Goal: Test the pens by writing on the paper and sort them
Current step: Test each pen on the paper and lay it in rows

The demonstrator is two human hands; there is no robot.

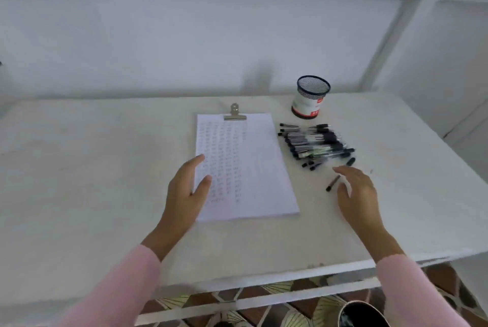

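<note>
A white sheet of paper [253, 168] with rows of small writing lies on the table under a metal clip [234, 113]. To its right is a pile of several black pens [314, 143], with loose caps just below it. One small black pen piece [333, 183] lies apart, nearer me. My left hand [188, 189] hovers at the paper's left edge, fingers straight, holding nothing. My right hand [356, 192] is spread just below the pile, beside the loose piece, and holds nothing. A black mesh pen cup [309, 97] with a white and red label stands behind the pens.
The white table [92, 181] runs wide to the left of the paper. Its front edge [264, 278] is close to me, with a patterned floor below. A white wall rises directly behind the table.
</note>
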